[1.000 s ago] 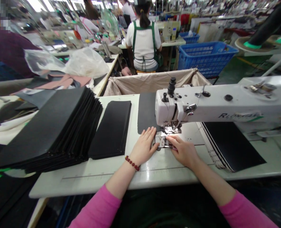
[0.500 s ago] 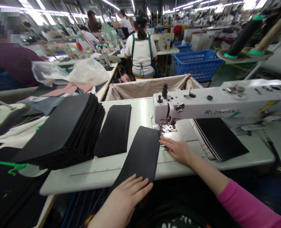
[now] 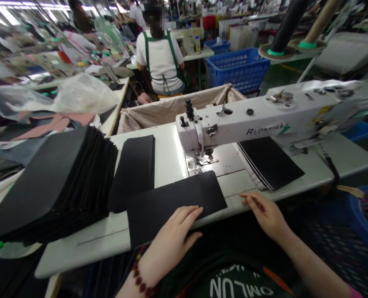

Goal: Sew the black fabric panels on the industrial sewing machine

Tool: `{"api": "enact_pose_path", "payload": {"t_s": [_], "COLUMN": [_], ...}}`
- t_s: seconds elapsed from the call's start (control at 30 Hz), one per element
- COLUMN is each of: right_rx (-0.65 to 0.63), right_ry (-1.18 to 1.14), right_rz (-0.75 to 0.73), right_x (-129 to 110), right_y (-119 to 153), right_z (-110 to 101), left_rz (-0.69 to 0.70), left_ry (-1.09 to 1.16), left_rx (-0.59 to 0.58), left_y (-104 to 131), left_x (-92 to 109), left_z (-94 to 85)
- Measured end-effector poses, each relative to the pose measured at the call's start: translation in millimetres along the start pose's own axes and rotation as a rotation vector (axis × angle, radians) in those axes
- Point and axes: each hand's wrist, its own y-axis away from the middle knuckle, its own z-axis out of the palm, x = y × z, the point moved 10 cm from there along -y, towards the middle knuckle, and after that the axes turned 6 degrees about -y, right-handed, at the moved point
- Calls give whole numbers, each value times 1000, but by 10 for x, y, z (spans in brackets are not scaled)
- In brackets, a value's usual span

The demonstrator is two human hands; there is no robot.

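Note:
A flat black panel [image 3: 174,198] lies crosswise on the pale sewing table, in front of the machine's needle area. My left hand [image 3: 179,229] rests on its front edge, fingers extended and thumb apart. To the right of the panel, my right hand [image 3: 263,211] hovers by the table's front edge, its fingers curled with thumb and fingertips close; whatever may be between them is too small to make out. The white sewing machine [image 3: 233,120] stands behind, its needle area lit. A thin stack of black panels [image 3: 134,169] is left of the needle.
A tall stack of black panels [image 3: 50,178] fills the table's left. More panels with pale edges [image 3: 271,161] lie under the machine arm. Behind the table is a cloth-lined bin [image 3: 171,107]; a person [image 3: 161,58] sits beyond it. A blue basket [image 3: 358,231] is at lower right.
The black panel has turned from lengthwise to crosswise and left the needle area. My right hand has moved away from it, toward the front edge. The view has shifted right and down.

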Motion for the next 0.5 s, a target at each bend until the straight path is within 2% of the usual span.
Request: {"api": "enact_pose_path", "payload": {"t_s": [0.07,0.13,0.2,0.33,0.5], "right_rx": [74,50,-17,-145,-191], "right_ry": [-10,27,97,230,356], "right_rz": [119,169,190,161,76], "right_x": [178,240,232,111,-14], "right_y": [93,175,241,306,264], "right_z": [-145,-150,-80,122,328], "left_rz": [9,25,39,7,-55], "left_ry": [62,83,83,163,332], "left_rx": [77,130,162,218,245], "left_y": [-351,-603,-745,-776,-670], "left_x": [219,366,430,375,279], "left_z": [162,306,414,471,462]}}
